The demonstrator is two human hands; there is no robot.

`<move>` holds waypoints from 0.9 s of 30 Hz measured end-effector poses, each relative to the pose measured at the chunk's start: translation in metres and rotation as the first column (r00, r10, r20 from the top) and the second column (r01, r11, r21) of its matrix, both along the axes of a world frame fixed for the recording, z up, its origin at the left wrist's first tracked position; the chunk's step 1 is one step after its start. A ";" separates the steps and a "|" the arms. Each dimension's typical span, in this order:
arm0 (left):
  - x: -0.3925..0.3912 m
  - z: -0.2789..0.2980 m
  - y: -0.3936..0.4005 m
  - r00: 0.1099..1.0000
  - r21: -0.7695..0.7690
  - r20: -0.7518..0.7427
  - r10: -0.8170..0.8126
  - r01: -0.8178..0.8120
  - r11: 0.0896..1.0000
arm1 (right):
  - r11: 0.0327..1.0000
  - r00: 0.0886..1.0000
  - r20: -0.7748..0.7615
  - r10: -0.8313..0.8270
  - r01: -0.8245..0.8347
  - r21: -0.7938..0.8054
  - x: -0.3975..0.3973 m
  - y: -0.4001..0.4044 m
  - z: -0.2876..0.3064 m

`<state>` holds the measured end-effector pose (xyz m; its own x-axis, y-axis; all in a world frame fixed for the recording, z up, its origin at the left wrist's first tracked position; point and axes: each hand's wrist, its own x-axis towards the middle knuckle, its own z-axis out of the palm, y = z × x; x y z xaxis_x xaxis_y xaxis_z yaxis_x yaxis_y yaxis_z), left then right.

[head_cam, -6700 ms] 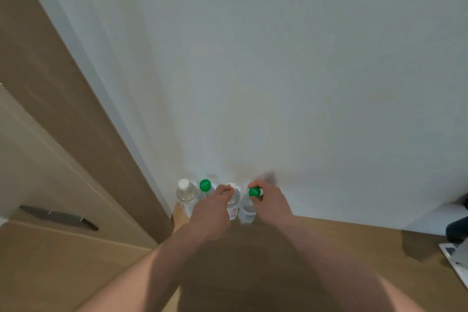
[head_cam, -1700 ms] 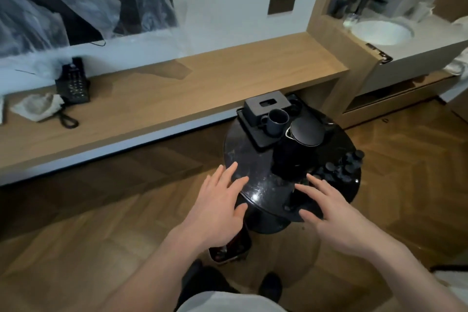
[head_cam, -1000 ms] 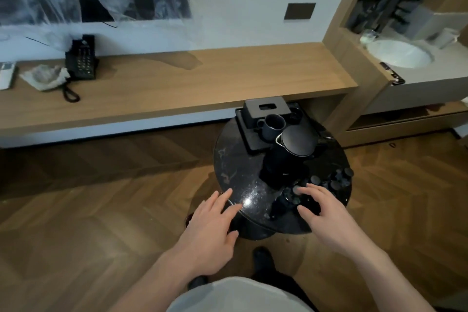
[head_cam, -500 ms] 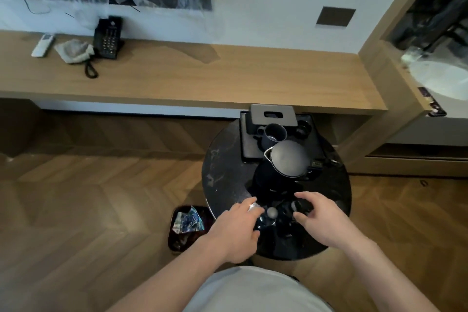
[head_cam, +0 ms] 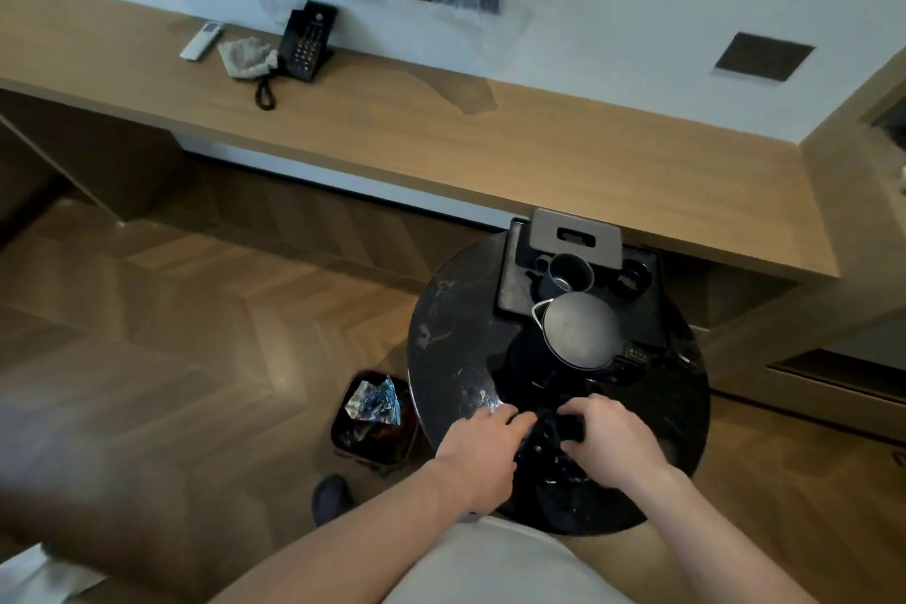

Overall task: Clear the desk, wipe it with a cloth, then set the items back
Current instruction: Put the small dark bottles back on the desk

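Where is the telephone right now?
The telephone stands on the long wooden desk at the upper left of the head view, against the wall, right of a crumpled cloth.

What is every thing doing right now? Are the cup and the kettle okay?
Cup: upright, on the tray.
Kettle: lid closed, upright.
Phone: handset on its cradle.
Bin: open, wrappers inside.
Left hand: reaching into the small dark things.
Right hand: same; grip unclear.

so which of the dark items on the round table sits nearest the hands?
The cluster of small dark bottles, lying between the left hand and right hand. The kettle and mug sit farther back.
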<state>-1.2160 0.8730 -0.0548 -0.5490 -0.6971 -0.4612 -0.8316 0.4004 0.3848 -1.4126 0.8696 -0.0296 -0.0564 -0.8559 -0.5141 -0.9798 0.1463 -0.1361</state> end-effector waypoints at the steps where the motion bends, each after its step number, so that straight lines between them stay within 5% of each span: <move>1: -0.003 -0.002 -0.002 1.000 -0.014 0.000 0.013 -0.013 1.000 | 1.000 1.000 -0.012 0.006 -0.006 -0.005 0.000 -0.002 0.000; 12: 0.012 -0.015 -0.003 0.956 -0.073 -0.105 0.272 -0.280 0.957 | 0.999 0.998 0.052 0.037 -0.034 -0.042 0.016 -0.005 -0.015; 27: 0.163 0.090 0.012 0.589 0.023 -0.439 0.679 -0.748 0.664 | 0.976 0.914 0.341 0.219 -0.203 -0.082 0.122 -0.039 0.067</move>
